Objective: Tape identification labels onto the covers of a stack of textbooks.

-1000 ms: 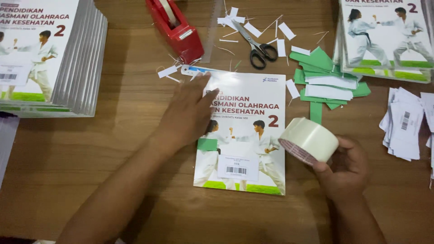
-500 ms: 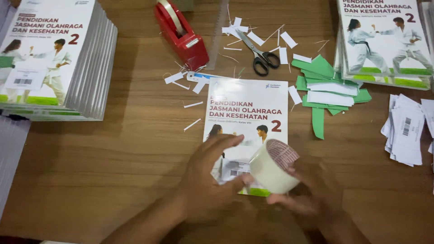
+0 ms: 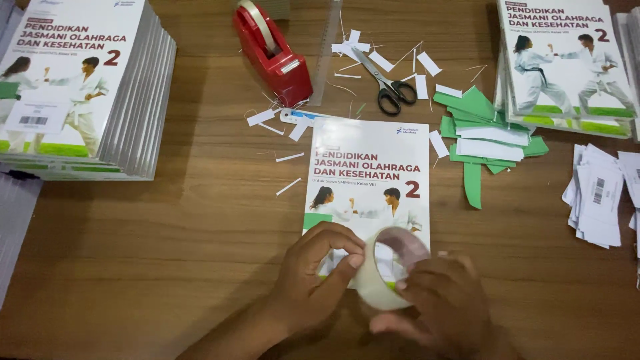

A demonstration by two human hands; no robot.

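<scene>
We see a brown wooden table spread with work things. At its far left edge stands a tall stack of white schoolbooks with martial-arts figures on the covers, and a lower stack of the same books sits at the far right corner. One single schoolbook lies flat near the middle of the near edge, cover up. Both hands meet over its lower end: our left hand and right hand together hold a roll of clear tape, tilted so its open core faces up, the left grip curled narrow about the roll's left side, thumb on the rim, the right closed on its lower right. A red tape dispenser sits at the far edge, black-handled scissors just right of it. Green paper pieces lie right of the book, a heap of white barcode labels by the right edge, and white paper scraps are scattered beyond the book.
</scene>
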